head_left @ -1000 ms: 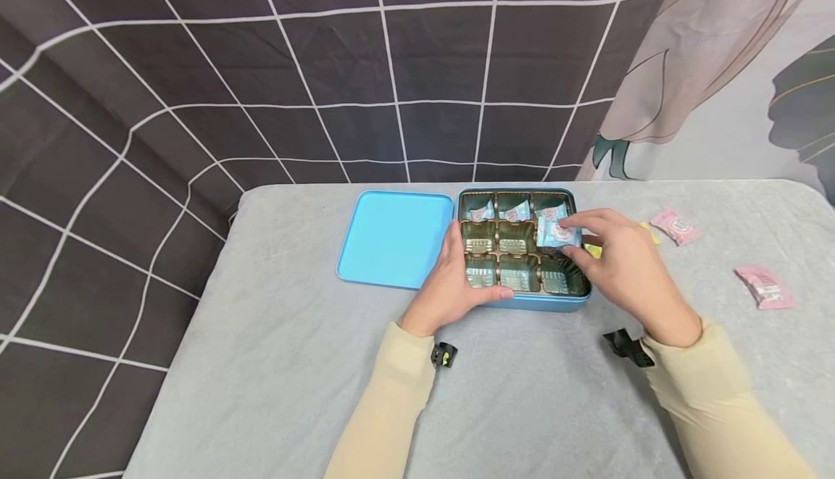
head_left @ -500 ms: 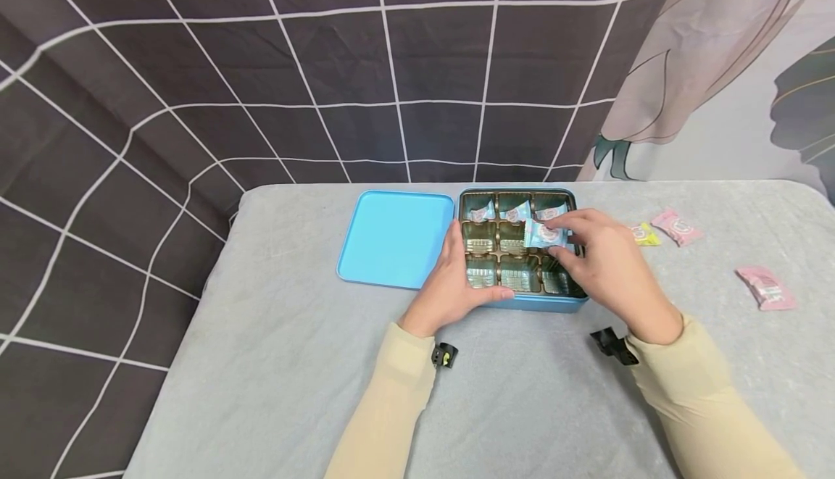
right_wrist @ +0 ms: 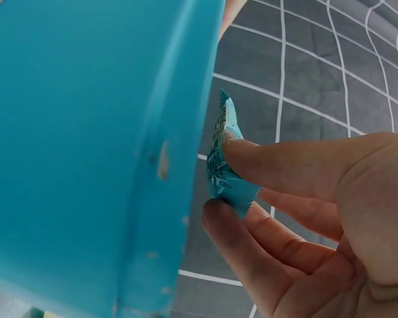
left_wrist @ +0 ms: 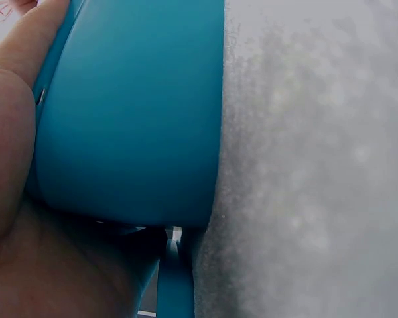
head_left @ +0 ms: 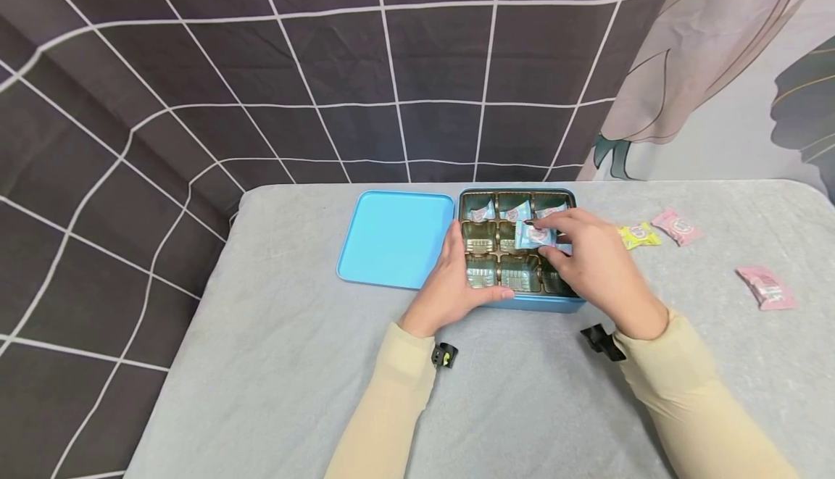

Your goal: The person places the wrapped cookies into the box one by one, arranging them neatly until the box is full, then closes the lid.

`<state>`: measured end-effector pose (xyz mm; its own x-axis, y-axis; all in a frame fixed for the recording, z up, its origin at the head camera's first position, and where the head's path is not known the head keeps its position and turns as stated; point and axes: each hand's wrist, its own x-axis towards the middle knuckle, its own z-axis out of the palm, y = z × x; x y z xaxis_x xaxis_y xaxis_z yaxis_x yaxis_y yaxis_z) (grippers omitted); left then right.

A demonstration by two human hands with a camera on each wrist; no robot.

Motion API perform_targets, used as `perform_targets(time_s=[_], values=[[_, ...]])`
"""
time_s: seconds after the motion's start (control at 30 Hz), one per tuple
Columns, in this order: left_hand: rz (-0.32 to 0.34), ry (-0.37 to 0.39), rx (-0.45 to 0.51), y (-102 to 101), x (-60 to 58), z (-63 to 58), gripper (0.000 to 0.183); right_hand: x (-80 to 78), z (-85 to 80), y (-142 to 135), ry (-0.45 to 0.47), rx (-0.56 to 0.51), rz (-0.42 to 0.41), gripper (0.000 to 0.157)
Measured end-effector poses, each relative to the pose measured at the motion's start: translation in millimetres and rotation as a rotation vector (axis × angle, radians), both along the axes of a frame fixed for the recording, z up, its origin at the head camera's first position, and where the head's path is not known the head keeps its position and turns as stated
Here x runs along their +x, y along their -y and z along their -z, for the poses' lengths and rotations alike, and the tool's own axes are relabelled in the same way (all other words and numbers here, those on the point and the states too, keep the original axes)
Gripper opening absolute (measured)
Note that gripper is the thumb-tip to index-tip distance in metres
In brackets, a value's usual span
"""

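A blue tin (head_left: 535,304) with a gold divided insert stands lidless at the back of the table. My left hand (head_left: 449,292) grips its front left corner, fingers along the left side and thumb on the front rim. In the left wrist view the tin's wall (left_wrist: 129,112) lies against that hand. Thumb and fingertips of my right hand (head_left: 600,269) pinch a blue wrapped candy (head_left: 530,235) above the middle row. The right wrist view shows the candy (right_wrist: 227,165) on edge, beyond the tin's wall. Blue wrapped candies (head_left: 517,211) sit in the back row's compartments. My right hand hides the tin's right side.
The flat blue lid (head_left: 394,240) lies left of the tin, close against it. To the right are a yellow wrapped candy (head_left: 639,235), a pink one (head_left: 678,227) and another pink candy (head_left: 766,288) nearer the front. A dark gridded cloth (head_left: 443,55) hangs behind the table.
My right hand has moved left with the blue candy, from the right column toward the middle column. The yellow candy has come into fuller view. My left hand stays on the tin.
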<state>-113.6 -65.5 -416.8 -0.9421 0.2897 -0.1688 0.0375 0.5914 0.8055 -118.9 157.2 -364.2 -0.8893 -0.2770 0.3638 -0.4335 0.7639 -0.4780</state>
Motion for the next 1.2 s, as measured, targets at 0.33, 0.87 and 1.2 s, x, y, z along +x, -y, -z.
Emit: perform_targets(time_s=[0.33, 0.87, 1.2], values=[[-0.003, 0.016, -0.008, 0, 0.3, 0.4, 0.134, -3.1, 1.0, 5, 0.051, 0.048, 0.003, 0.031], [-0.003, 0.015, -0.001, 1, 0.0, 0.8, 0.132, -10.3, 2.4, 14, 0.101, 0.125, -0.041, 0.024], [-0.005, 0.015, -0.008, 0, -1.2, 1.1, 0.133, -14.8, 2.5, 19, 0.105, 0.195, -0.05, 0.022]])
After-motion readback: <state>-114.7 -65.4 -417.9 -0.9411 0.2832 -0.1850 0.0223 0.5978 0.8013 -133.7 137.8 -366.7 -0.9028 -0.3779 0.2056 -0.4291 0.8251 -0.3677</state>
